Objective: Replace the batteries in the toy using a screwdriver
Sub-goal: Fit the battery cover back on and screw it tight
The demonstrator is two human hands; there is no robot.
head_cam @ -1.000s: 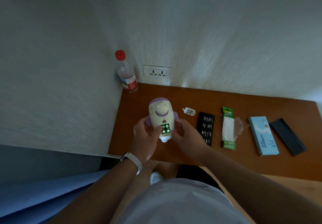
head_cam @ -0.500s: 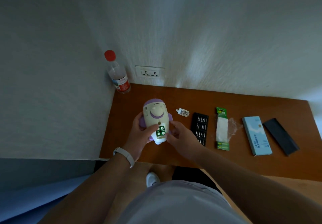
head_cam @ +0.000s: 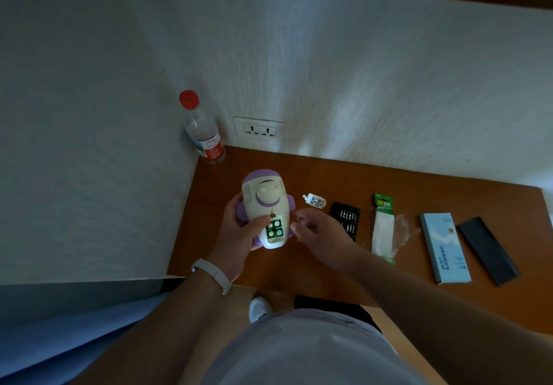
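1. A wooden table [head_cam: 419,193] is sitting in a white-walled corner.
2. The left hand [head_cam: 236,235] is gripping the toy [head_cam: 266,202] above the table's left end, thumb lying beside the exposed green batteries [head_cam: 274,229].
3. The right hand [head_cam: 317,230] is hovering just beside the toy, its curled fingers blurring; I cannot tell whether they are pinching anything.

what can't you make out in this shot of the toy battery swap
All from the head view:
Whether the right hand pinches anything at its fingertips: too small and blurred to tell.
The near end of the bit tray: hidden behind the right hand.
The left side of the toy: covered by the left hand gripping it.
The print on the blue box: too small to read.
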